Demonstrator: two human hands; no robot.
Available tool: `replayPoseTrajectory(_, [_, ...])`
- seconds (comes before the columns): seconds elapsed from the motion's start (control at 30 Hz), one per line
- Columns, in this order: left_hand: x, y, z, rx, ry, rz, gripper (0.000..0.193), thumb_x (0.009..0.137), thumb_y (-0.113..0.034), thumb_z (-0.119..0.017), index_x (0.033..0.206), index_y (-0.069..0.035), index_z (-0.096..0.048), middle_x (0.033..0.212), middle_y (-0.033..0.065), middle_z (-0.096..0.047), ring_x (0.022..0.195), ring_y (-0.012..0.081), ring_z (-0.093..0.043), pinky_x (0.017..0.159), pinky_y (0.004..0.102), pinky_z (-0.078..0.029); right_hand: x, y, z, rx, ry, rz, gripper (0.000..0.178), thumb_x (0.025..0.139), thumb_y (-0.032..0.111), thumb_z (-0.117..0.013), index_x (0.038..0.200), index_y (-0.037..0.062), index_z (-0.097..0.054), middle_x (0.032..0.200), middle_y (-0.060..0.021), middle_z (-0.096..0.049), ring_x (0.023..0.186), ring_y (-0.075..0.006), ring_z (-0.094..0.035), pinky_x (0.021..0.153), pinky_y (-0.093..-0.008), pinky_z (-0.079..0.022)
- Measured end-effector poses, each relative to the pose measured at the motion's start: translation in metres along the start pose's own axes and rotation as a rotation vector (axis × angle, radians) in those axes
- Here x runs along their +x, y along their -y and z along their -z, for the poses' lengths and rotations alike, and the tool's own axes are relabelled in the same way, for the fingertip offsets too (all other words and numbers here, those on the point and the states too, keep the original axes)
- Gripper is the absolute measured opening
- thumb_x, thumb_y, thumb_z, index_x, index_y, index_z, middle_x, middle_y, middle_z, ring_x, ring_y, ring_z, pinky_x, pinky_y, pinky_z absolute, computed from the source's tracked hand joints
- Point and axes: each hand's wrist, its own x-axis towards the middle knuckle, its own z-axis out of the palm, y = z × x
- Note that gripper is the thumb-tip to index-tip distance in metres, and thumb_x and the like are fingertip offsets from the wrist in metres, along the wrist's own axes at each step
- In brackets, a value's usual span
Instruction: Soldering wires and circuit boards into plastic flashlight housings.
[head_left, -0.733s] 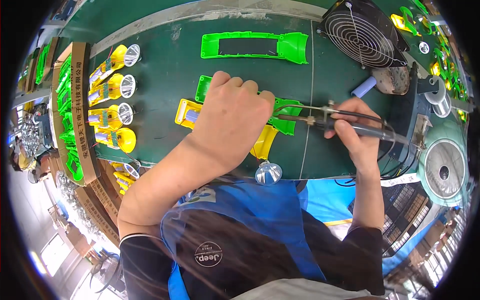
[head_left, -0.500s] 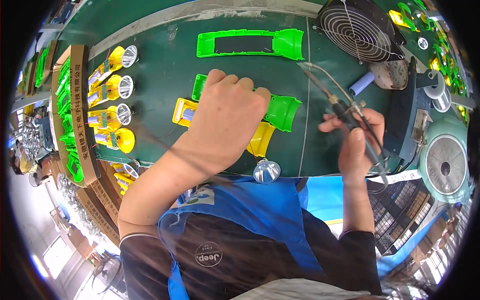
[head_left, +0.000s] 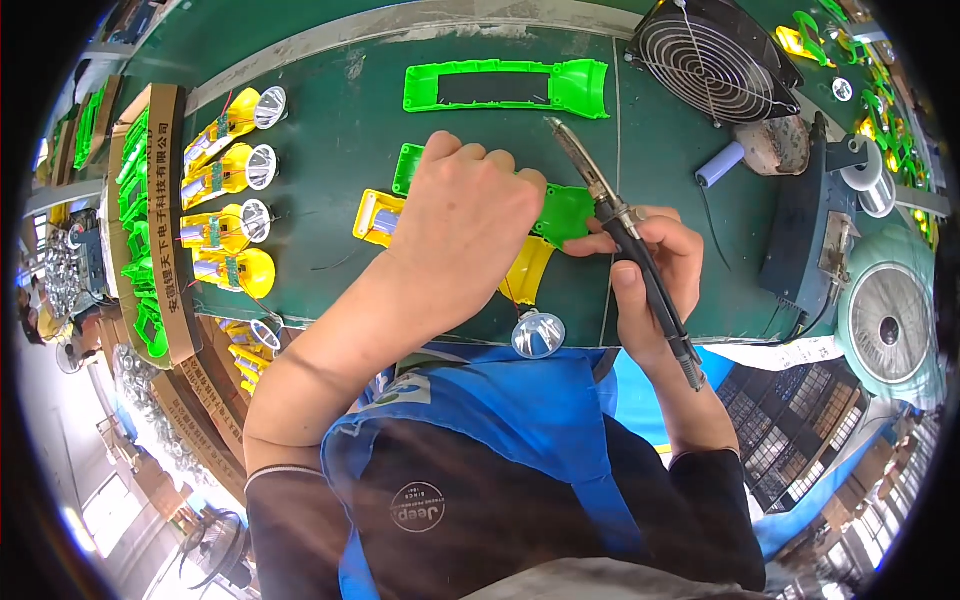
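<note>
My right hand [head_left: 665,262] grips a soldering iron [head_left: 640,265] by its dark handle, with the metal tip pointing up and away. Beside it, my left hand [head_left: 465,210] is closed, knuckles up, over a green plastic shell [head_left: 568,215] and a yellow lamp housing [head_left: 527,272]. Whatever its fingers hold is hidden beneath the hand. A round silver reflector [head_left: 538,334] hangs by a thin wire from the yellow housing at the bench's near edge. The housing's other end shows left of my hand, with a purple cell partly visible in it.
Another green shell [head_left: 480,88] lies farther back. Several yellow lamp assemblies [head_left: 228,223] line the left, by a cardboard box [head_left: 170,230] of green parts. To the right stand a black fan [head_left: 715,65], a purple cell [head_left: 720,163], a blue soldering station [head_left: 800,225] and a solder spool [head_left: 872,185].
My right hand has brought the soldering iron leftward, close to the green shell. My left hand has shifted slightly right, still closed over the parts.
</note>
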Motion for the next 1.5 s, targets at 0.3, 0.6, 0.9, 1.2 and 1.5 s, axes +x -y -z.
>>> replayPoseTrajectory(0.3, [0.0, -0.001, -0.002, -0.001, -0.025, -0.018, 0.004, 0.076, -0.01, -0.057, 0.074, -0.008, -0.06, 0.07, 0.0066, -0.057, 0.075, 0.0241, -0.059, 0.073, 0.0358, -0.04, -0.001, 0.002, 0.004, -0.041, -0.006, -0.051, 0.033, 0.094, 0.017, -0.057, 0.115, 0.0004, -0.038, 0.107, -0.0163, -0.048, 0.088, -0.0268, -0.067, 0.08, -0.0341, -0.052])
replayPoseTrajectory(0.6, [-0.005, 0.009, -0.006, -0.061, -0.086, -0.061, 0.007, 0.078, -0.011, -0.059, 0.072, -0.007, -0.06, 0.07, 0.0072, -0.058, 0.074, 0.024, -0.06, 0.073, 0.036, -0.04, -0.002, 0.007, 0.002, -0.014, -0.153, -0.109, 0.037, 0.096, 0.031, -0.053, 0.115, 0.004, -0.036, 0.094, -0.0172, -0.065, 0.095, -0.0217, -0.061, 0.093, -0.038, -0.043])
replayPoseTrajectory(0.9, [-0.073, 0.051, 0.032, 0.16, -0.287, 0.276, 0.039, 0.07, -0.039, -0.074, 0.083, -0.008, -0.054, 0.073, 0.0055, -0.054, 0.073, 0.0255, -0.056, 0.067, 0.0389, -0.04, -0.001, -0.002, 0.008, -0.01, -0.293, -0.067, 0.043, 0.094, 0.037, -0.054, 0.114, 0.0038, -0.036, 0.094, -0.0162, -0.059, 0.073, -0.0299, -0.066, 0.081, -0.0468, -0.052])
replayPoseTrajectory(1.2, [-0.14, 0.062, -0.028, -0.561, -0.418, 0.422, 0.022, 0.077, 0.0, -0.062, 0.098, -0.004, -0.058, 0.068, 0.0051, -0.058, 0.061, 0.0198, -0.058, 0.066, 0.0311, -0.042, 0.003, 0.0, 0.007, 0.033, -0.344, -0.157, 0.037, 0.096, 0.032, -0.052, 0.118, 0.0041, -0.04, 0.092, -0.012, -0.06, 0.076, -0.0259, -0.065, 0.075, -0.0364, -0.052])
replayPoseTrajectory(1.5, [-0.114, 0.062, 0.008, -1.052, -0.319, 0.185, 0.015, 0.08, 0.006, -0.062, 0.092, -0.003, -0.067, 0.079, 0.0021, -0.062, 0.068, 0.0095, -0.054, 0.063, 0.0247, -0.043, -0.019, 0.018, 0.017, 0.112, -0.246, -0.174, 0.033, 0.096, 0.029, -0.052, 0.112, 0.0008, -0.044, 0.092, -0.0145, -0.058, 0.082, -0.0235, -0.06, 0.08, -0.0373, -0.049])
